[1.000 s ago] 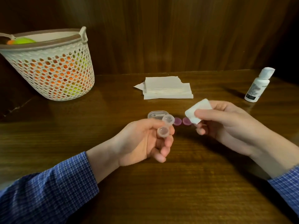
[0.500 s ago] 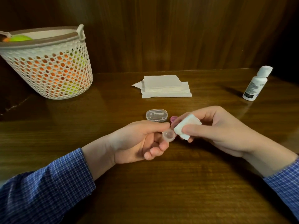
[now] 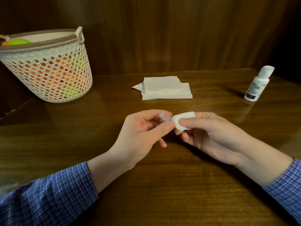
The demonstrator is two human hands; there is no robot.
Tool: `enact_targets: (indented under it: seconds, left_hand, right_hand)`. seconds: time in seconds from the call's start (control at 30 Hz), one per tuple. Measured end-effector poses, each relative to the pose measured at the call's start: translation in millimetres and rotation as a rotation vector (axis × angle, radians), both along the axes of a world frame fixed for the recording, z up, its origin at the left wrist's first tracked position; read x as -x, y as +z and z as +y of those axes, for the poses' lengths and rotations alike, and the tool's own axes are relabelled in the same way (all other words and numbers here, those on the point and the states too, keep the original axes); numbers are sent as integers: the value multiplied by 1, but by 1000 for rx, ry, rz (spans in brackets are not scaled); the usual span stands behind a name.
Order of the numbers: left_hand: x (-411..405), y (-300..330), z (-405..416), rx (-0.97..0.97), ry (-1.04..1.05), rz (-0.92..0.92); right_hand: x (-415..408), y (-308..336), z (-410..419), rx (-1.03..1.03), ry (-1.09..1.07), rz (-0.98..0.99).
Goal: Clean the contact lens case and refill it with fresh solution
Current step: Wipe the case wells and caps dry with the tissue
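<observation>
My left hand (image 3: 140,136) pinches the clear contact lens case (image 3: 164,116) between thumb and fingers above the middle of the table. My right hand (image 3: 211,137) holds a small folded white tissue (image 3: 182,120) wrapped over a fingertip, and the tissue presses against one cup of the case. Only part of the case shows; the rest is hidden by my fingers. The white solution bottle (image 3: 257,85) stands upright at the far right, its cap on. The case's caps and the small clear box are hidden behind my hands.
A stack of white tissues (image 3: 166,90) lies at the back centre of the wooden table (image 3: 162,193). A white mesh basket (image 3: 47,67) with orange and green things inside stands at the back left. A dark wood wall rises behind.
My hands have come together: the tissue, apart from the case a second ago, now touches it. The hands have drifted up and cover the pink caps and the clear box.
</observation>
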State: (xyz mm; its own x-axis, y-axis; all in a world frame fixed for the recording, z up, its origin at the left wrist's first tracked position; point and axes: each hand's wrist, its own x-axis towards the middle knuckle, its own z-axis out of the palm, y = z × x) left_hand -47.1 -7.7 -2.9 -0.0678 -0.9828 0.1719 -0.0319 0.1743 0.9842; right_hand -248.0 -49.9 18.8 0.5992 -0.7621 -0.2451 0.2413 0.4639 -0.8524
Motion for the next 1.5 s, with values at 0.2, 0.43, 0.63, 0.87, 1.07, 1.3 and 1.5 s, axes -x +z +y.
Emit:
enact_targets:
  seconds: [0.2,0.43,0.63,0.87,1.07,1.3,1.5]
  left_hand:
    - [-3,5,-6,-187,-25,177]
    - [-4,3,-4,-200,-179,82]
    - [-3,1,-5,-214,-214,93]
    - [-3,-1,-6,-207,-169,104]
    - [-3,-5,-5,-174,-145,30]
    - [-2,-9,-4,-116,-128,-52]
    - [-5,-11,-3,-117,-159,-64]
  right_hand:
    - [6,7,-2,169,-174,141]
    - [10,2,7,1186,-299,630]
    - [8,-3,10,1171,-161,661]
    - [7,-2,11,1145,-204,665]
    - [6,-5,11,1098,-149,685]
    - [6,-6,10,1030,-72,705]
    - [4,-8,12,1044,-44,732]
